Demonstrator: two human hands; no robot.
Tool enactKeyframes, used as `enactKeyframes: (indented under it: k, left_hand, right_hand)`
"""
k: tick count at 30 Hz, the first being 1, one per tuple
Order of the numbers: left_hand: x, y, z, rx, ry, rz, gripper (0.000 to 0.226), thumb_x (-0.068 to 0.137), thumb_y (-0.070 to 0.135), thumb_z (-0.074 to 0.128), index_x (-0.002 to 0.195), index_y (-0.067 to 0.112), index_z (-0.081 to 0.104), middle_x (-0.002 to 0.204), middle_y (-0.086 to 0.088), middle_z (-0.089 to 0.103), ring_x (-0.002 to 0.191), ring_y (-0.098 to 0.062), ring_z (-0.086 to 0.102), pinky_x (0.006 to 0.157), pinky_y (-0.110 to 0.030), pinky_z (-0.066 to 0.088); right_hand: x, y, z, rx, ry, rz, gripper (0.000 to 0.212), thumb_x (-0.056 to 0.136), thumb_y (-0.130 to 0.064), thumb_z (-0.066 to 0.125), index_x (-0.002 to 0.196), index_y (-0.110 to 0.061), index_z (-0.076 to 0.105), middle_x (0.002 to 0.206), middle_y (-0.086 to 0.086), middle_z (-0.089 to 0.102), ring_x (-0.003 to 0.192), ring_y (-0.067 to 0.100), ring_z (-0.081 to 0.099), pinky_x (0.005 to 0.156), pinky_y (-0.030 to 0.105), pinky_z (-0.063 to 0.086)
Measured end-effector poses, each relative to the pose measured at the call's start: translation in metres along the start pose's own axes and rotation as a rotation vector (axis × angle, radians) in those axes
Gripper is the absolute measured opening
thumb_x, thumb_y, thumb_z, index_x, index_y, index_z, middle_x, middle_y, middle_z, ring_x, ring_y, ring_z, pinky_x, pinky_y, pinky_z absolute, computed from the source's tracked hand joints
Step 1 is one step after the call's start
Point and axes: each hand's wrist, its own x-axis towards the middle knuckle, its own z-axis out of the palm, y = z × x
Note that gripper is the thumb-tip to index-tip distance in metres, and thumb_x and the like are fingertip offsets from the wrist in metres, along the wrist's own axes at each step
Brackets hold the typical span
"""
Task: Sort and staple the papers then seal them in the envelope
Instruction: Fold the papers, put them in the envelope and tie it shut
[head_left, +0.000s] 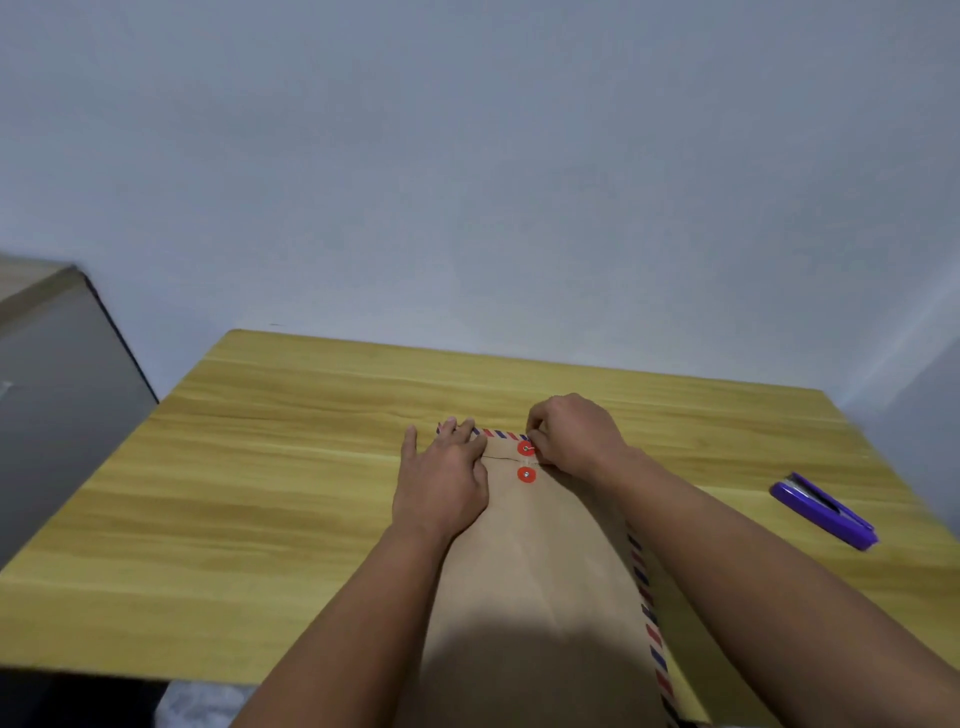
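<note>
A brown envelope (540, 561) with a red and blue striped border lies lengthwise on the wooden table (270, 467), its flap folded down at the far end. Two red closure discs (526, 461) sit one above the other on the flap and body. My left hand (441, 478) lies flat on the envelope's far left part, fingers spread. My right hand (574, 439) pinches the thin string at the upper red disc. The papers are not visible.
A purple stapler (823, 512) lies on the table at the right, near the edge. A grey cabinet (57, 395) stands to the left of the table. A plain wall rises behind the table's far edge.
</note>
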Motion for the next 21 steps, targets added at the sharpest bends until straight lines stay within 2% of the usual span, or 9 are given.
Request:
enactKeyframes:
  k: [4, 7, 11, 14, 17, 21]
  left_hand:
    - [-0.001, 0.0, 0.0, 0.004, 0.005, -0.009, 0.047, 0.097, 0.025, 0.038, 0.141, 0.03, 0.054, 0.16, 0.009, 0.039, 0.153, -0.013, 0.024, 0.124, -0.056, 0.008]
    - [-0.002, 0.002, -0.001, 0.015, 0.002, -0.01, 0.047, 0.098, 0.026, 0.038, 0.143, 0.031, 0.053, 0.161, 0.009, 0.039, 0.153, -0.012, 0.024, 0.124, -0.056, 0.009]
    - [-0.002, 0.003, -0.001, 0.014, 0.013, -0.013, 0.047, 0.098, 0.025, 0.039, 0.142, 0.03, 0.054, 0.16, 0.008, 0.041, 0.152, -0.013, 0.026, 0.124, -0.056, 0.011]
    - [-0.002, 0.003, -0.001, 0.003, 0.012, -0.015, 0.046, 0.098, 0.025, 0.04, 0.141, 0.029, 0.055, 0.159, 0.007, 0.042, 0.152, -0.014, 0.027, 0.124, -0.057, 0.011]
    - [-0.002, 0.002, -0.001, 0.009, 0.006, -0.017, 0.047, 0.099, 0.026, 0.039, 0.143, 0.03, 0.053, 0.16, 0.008, 0.039, 0.153, -0.013, 0.025, 0.124, -0.056, 0.01]
    - [-0.002, 0.002, -0.001, 0.004, 0.001, -0.012, 0.046, 0.099, 0.025, 0.038, 0.143, 0.03, 0.053, 0.161, 0.008, 0.039, 0.153, -0.013, 0.024, 0.124, -0.057, 0.009]
  right_hand:
    - [-0.026, 0.013, 0.0, -0.015, 0.019, -0.055, 0.023, 0.097, -0.027, 0.057, 0.099, -0.024, 0.079, 0.098, -0.004, 0.078, 0.093, 0.024, 0.069, 0.074, 0.036, 0.056]
    - [-0.048, 0.014, -0.001, -0.073, 0.036, -0.165, 0.024, 0.098, -0.024, 0.052, 0.09, -0.021, 0.074, 0.089, 0.0, 0.074, 0.082, 0.028, 0.067, 0.064, 0.035, 0.05]
    - [-0.07, 0.007, -0.004, -0.197, 0.068, -0.325, 0.024, 0.098, -0.025, 0.051, 0.084, -0.019, 0.07, 0.081, 0.001, 0.068, 0.069, 0.031, 0.062, 0.062, 0.038, 0.048]
    - [-0.082, 0.0, -0.005, -0.243, 0.092, -0.405, 0.022, 0.096, -0.02, 0.058, 0.075, -0.017, 0.067, 0.07, 0.001, 0.062, 0.055, 0.03, 0.05, 0.058, 0.034, 0.033]
    - [-0.09, -0.008, -0.005, -0.292, 0.089, -0.44, 0.023, 0.09, -0.019, 0.067, 0.067, -0.02, 0.063, 0.062, -0.002, 0.055, 0.051, 0.023, 0.03, 0.055, 0.032, 0.027]
    - [-0.088, -0.015, -0.006, -0.244, 0.086, -0.438, 0.026, 0.09, -0.019, 0.071, 0.066, -0.021, 0.059, 0.061, -0.003, 0.052, 0.053, 0.023, 0.027, 0.055, 0.032, 0.027]
